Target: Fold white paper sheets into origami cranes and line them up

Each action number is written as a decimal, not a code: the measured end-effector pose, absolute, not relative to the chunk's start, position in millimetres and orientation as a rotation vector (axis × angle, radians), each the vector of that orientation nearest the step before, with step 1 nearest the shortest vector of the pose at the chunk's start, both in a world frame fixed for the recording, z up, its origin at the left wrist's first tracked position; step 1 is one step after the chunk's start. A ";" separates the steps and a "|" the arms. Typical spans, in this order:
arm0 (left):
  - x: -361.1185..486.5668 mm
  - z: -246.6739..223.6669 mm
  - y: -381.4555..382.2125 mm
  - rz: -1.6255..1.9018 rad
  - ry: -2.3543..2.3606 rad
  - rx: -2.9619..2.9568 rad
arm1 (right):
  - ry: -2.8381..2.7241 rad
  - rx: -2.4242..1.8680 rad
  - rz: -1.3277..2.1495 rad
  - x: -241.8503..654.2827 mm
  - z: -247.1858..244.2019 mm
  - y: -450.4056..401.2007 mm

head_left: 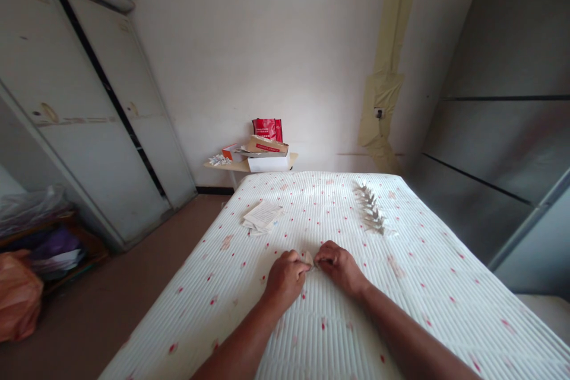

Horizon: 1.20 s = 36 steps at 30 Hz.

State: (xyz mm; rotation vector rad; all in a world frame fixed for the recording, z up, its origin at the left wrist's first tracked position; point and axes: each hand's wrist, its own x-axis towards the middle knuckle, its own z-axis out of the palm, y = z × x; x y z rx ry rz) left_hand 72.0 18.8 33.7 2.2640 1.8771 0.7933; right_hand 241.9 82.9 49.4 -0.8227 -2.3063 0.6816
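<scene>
Near the middle of the white, red-dotted bed cover [329, 332], a small piece of folded paper [309, 259] is held between both hands. My left hand [287, 276] pinches it from the left side. From the right, my right hand [341, 266] has its fingers closed on the paper's other edge. The fingers partly hide its shape. Beyond my left hand lies a stack of printed paper sheets [262, 215]. A row of several folded paper figures [371, 208] stands on the cover beyond my right hand.
Past the bed's far edge, a small table [228, 165] bears a white box [268, 163], a red bag [267, 129] and more folded paper pieces [219, 160]. A wardrobe [89, 113] stands at left. An orange bag [18, 294] sits at lower left.
</scene>
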 end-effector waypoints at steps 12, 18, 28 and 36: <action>74.5 45.9 2.8 0.707 1.909 2.408 | -2.570 -1.156 0.606 223.9 63.8 86.6; 75.4 51.6 -4.3 0.656 1.901 2.453 | -2.684 -1.330 0.524 211.6 70.7 94.4; 76.0 47.2 -1.5 0.697 1.906 2.410 | -2.661 -1.399 0.467 205.7 68.0 95.3; 75.8 47.2 -1.5 0.690 1.911 2.397 | -2.589 -1.407 0.503 208.5 61.9 103.2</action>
